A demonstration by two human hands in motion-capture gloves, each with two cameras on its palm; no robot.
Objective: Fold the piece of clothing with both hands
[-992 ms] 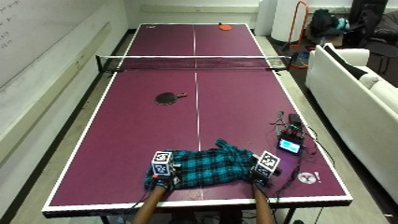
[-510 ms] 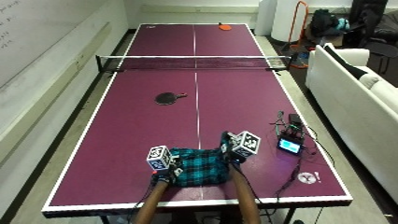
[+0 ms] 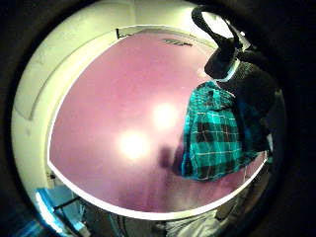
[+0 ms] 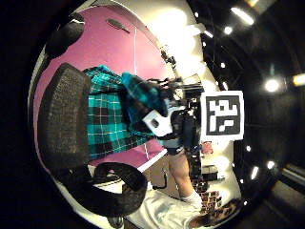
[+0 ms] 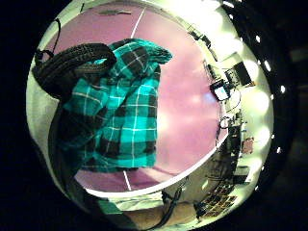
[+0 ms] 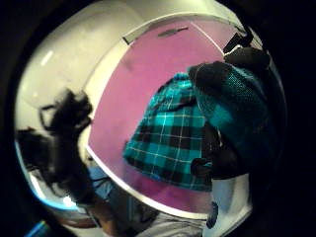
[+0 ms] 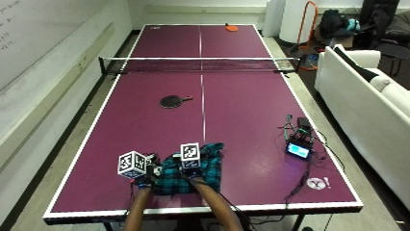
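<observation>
A teal and black plaid garment [image 7: 214, 168] lies bunched near the front edge of the purple table-tennis table [image 7: 256, 110], just left of its centre line. My right hand [image 7: 187, 166] holds a lifted fold of the cloth over the garment's middle; its fingers [image 5: 72, 62] curl round the plaid cloth [image 6: 232, 98]. At the garment's left edge my left hand [image 7: 146, 177] has its curled fingers [image 4: 62, 119] at the cloth [image 3: 217, 138]. The two hands are close together.
A black paddle [image 7: 172, 101] lies mid-table on the near half, and a red paddle [image 7: 231, 28] at the far end beyond the net [image 7: 200, 65]. A small screen device [image 7: 299, 149] with cables sits near the right edge. A white sofa [image 7: 371, 96] stands to the right.
My right hand has swept left from the garment's right edge, carrying that side over towards my left hand. The garment is now narrower and bunched. My left hand has barely moved.
</observation>
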